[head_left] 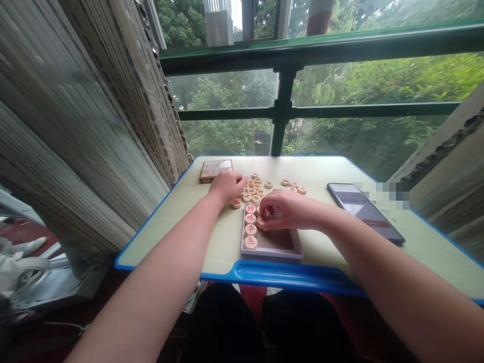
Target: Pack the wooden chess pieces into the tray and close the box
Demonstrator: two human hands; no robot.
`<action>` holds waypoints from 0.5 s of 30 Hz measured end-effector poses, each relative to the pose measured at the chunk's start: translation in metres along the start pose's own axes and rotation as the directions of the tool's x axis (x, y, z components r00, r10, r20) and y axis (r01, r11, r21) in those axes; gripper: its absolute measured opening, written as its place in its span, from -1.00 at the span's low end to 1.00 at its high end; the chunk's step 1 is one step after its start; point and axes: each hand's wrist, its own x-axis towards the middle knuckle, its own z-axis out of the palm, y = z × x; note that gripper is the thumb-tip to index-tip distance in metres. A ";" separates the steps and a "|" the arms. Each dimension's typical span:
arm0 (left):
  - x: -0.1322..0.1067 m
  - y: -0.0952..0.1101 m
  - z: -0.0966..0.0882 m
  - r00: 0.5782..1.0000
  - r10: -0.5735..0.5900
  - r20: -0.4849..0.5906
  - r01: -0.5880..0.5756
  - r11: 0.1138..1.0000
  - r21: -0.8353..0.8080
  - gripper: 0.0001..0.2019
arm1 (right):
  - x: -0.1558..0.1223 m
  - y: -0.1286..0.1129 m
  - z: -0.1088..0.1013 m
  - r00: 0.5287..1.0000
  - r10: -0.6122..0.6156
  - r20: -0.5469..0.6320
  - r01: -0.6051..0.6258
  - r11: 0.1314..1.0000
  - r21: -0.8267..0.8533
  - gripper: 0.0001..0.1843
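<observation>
A shallow grey box (282, 249) lies on the table (212, 242) near its front edge, with a column of round wooden chess pieces (250, 230) marked in red along its left side. My right hand (287, 210) rests over the box, fingers pinched on a chess piece (260, 221) beside that column. My left hand (227, 185) reaches farther out, fingers curled over a loose pile of pieces (254, 191) just beyond the box. What it holds, if anything, is hidden.
A box lid (215, 170) with a printed top lies at the far left of the table. A few more pieces (294, 186) sit right of the pile. A dark phone (365, 212) lies at the right. Curtains and a window railing stand behind.
</observation>
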 end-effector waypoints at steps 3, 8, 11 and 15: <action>0.000 0.000 0.000 1.000 -0.002 0.008 0.002 1.000 -0.010 -0.60 | 0.000 0.000 0.001 1.000 -0.014 -0.016 0.014 1.000 -0.009 -0.86; 0.000 0.001 -0.001 1.000 0.001 0.008 0.000 1.000 -0.021 -0.60 | 0.000 0.001 0.001 1.000 -0.020 -0.024 0.020 1.000 0.002 -0.85; 0.000 0.001 -0.001 1.000 -0.004 0.002 0.004 1.000 -0.025 -0.60 | -0.001 0.000 0.000 1.000 0.001 -0.017 -0.001 1.000 -0.011 -0.80; 0.000 0.001 -0.001 1.000 0.007 0.006 -0.006 1.000 -0.021 -0.60 | -0.003 -0.001 0.001 0.998 0.049 -0.024 -0.050 0.999 -0.016 -0.62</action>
